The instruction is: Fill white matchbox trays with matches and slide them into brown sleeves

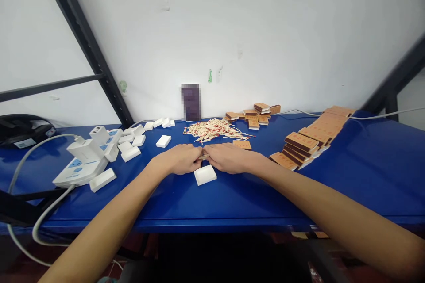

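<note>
Close together at the middle of the table, my left hand and my right hand both have their fingers closed around a small bunch of matches, mostly hidden by the fingers. Just below them lies a white matchbox tray, open side up. Behind my hands spreads a loose pile of red-tipped matches. One orange matchbox lies flat beyond my right wrist. A single white tray rests behind my left hand.
Several white trays lie at left beside a power strip with chargers and cables. Stacked matchboxes run along the right, with more matchboxes by the wall. A dark pixelated rectangle leans on the wall. Black shelf posts frame the table.
</note>
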Action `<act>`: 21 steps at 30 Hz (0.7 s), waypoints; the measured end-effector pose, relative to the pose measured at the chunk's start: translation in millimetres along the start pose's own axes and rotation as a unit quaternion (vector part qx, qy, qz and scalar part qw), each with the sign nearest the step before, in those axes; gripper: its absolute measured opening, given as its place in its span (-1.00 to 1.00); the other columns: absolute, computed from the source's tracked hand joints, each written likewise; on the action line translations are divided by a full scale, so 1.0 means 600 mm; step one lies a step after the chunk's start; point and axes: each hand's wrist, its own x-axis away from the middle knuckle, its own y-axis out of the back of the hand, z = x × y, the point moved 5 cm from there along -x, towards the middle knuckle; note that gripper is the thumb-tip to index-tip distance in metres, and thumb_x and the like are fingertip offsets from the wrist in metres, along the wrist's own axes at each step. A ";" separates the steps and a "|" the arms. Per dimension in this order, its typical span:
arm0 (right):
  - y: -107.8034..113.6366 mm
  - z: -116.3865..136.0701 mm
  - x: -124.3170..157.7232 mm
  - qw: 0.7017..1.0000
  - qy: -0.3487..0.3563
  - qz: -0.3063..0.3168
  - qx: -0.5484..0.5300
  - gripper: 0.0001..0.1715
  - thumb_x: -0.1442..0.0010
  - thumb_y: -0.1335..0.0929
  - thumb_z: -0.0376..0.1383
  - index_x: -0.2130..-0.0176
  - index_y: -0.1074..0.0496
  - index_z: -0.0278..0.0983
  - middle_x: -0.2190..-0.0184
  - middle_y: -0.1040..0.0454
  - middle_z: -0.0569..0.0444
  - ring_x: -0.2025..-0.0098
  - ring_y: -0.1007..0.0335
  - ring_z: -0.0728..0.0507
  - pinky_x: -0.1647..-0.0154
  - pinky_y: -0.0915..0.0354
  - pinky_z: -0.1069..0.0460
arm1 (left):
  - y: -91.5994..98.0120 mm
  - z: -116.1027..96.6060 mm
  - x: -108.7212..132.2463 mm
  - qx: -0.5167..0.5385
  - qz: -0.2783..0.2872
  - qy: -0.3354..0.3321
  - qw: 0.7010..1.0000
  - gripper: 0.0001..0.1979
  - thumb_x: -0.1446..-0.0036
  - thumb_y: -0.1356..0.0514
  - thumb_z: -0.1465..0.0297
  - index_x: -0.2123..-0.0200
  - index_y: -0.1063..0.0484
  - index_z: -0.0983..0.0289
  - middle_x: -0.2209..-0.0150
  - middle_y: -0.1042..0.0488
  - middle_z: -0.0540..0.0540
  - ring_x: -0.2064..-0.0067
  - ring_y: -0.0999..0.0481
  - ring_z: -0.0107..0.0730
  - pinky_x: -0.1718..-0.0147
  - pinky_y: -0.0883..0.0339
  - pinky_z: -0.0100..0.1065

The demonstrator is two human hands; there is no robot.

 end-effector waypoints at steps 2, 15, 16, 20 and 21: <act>-0.001 -0.001 -0.002 1.000 0.005 0.000 -0.005 -0.78 -0.37 -0.14 -0.27 0.14 -0.29 -0.30 0.14 -0.51 -0.15 0.16 -0.46 -0.25 0.24 -0.24 -0.05 | 0.000 0.001 0.000 0.000 -0.001 -0.002 1.000 -0.86 -0.21 0.02 0.38 0.33 -0.30 0.27 0.42 -0.49 0.14 0.43 -0.47 -0.19 0.48 -0.13 -0.28; 0.036 0.027 0.042 0.997 0.055 -0.021 -0.053 -0.75 -0.37 -0.14 -0.23 0.25 -0.28 -0.28 0.26 -0.46 -0.07 0.35 -0.31 -0.11 0.36 -0.13 0.01 | 0.041 -0.025 0.049 0.104 -0.022 -0.059 0.993 -0.82 -0.25 -0.04 0.32 0.39 -0.27 0.26 0.53 -0.33 -0.02 0.54 -0.26 -0.42 0.51 -0.03 -0.34; 0.035 0.029 0.047 0.996 0.066 -0.009 -0.063 -0.76 -0.37 -0.15 -0.22 0.26 -0.28 -0.28 0.28 -0.45 -0.05 0.36 -0.30 -0.10 0.37 -0.12 0.03 | 0.038 -0.030 0.051 0.122 -0.015 -0.072 0.990 -0.81 -0.25 -0.05 0.31 0.39 -0.28 0.26 0.52 -0.34 -0.02 0.53 -0.26 -0.43 0.51 -0.04 -0.35; 0.030 0.025 0.051 0.990 0.088 0.017 -0.107 -0.80 -0.32 -0.21 -0.26 0.31 -0.33 -0.27 0.40 -0.42 0.04 0.41 -0.25 -0.06 0.41 -0.06 0.06 | 0.025 -0.034 0.046 0.153 -0.005 -0.084 0.985 -0.82 -0.23 -0.07 0.32 0.41 -0.32 0.25 0.52 -0.36 -0.03 0.51 -0.28 -0.43 0.48 -0.05 -0.37; 0.030 0.024 0.050 0.990 0.085 0.019 -0.113 -0.80 -0.31 -0.21 -0.27 0.33 -0.34 -0.27 0.43 -0.41 0.06 0.43 -0.23 -0.05 0.43 -0.04 0.07 | 0.024 -0.033 0.043 0.161 -0.008 -0.083 0.983 -0.82 -0.22 -0.08 0.33 0.42 -0.33 0.25 0.53 -0.36 -0.03 0.51 -0.28 -0.44 0.48 -0.05 -0.37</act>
